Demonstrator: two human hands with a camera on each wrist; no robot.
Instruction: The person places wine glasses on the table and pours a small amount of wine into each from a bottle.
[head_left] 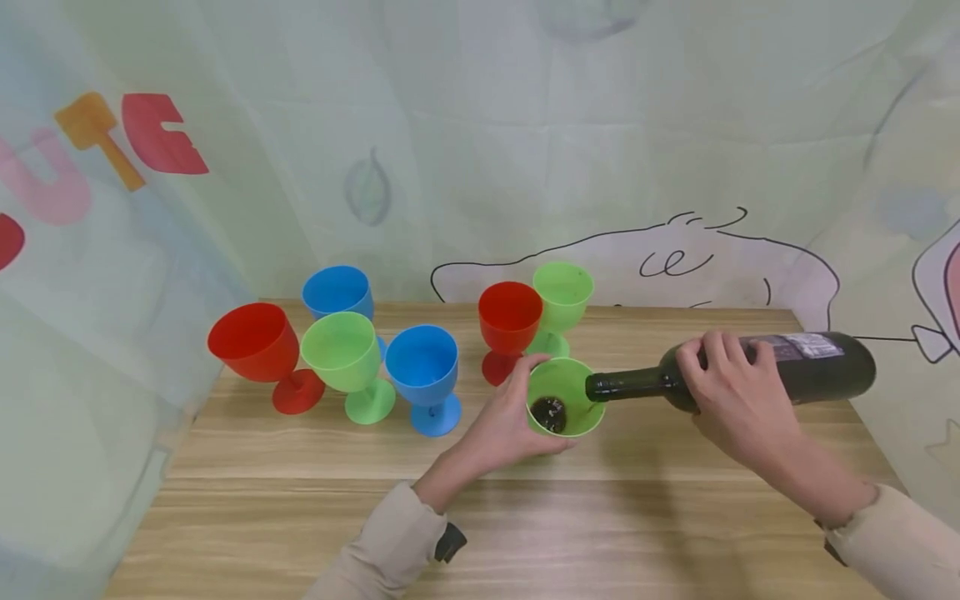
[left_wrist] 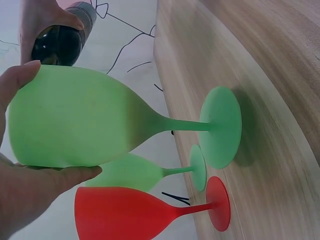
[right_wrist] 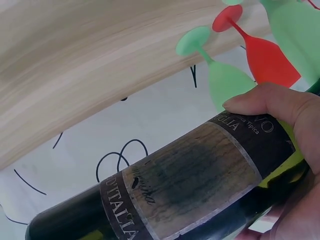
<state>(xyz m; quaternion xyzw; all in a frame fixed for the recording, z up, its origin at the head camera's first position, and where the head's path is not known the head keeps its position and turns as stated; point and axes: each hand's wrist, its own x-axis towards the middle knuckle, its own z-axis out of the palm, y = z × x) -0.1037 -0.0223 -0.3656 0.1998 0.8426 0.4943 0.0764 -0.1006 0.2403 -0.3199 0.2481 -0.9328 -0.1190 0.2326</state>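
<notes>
My left hand [head_left: 504, 427] grips the bowl of a green goblet [head_left: 552, 373], thumb and fingers round its sides. Dark liquid [head_left: 550, 414] lies in the bottom of the bowl. In the left wrist view, the foot of this green goblet [left_wrist: 80, 115] is at the wooden tabletop; whether it touches, I cannot tell. My right hand [head_left: 738, 404] holds a dark wine bottle [head_left: 821, 367] on its side, nearly level. The bottle's mouth is over the goblet's right rim. A worn brown label on the bottle [right_wrist: 195, 175] shows in the right wrist view.
Just behind the held goblet stand a red goblet [head_left: 510, 317] and another green goblet [head_left: 562, 292]. To the left are a red goblet [head_left: 258, 346], a green one [head_left: 341, 354] and two blue ones [head_left: 423, 367]. A printed cloth [head_left: 465, 167] hangs behind the wooden table [head_left: 525, 533].
</notes>
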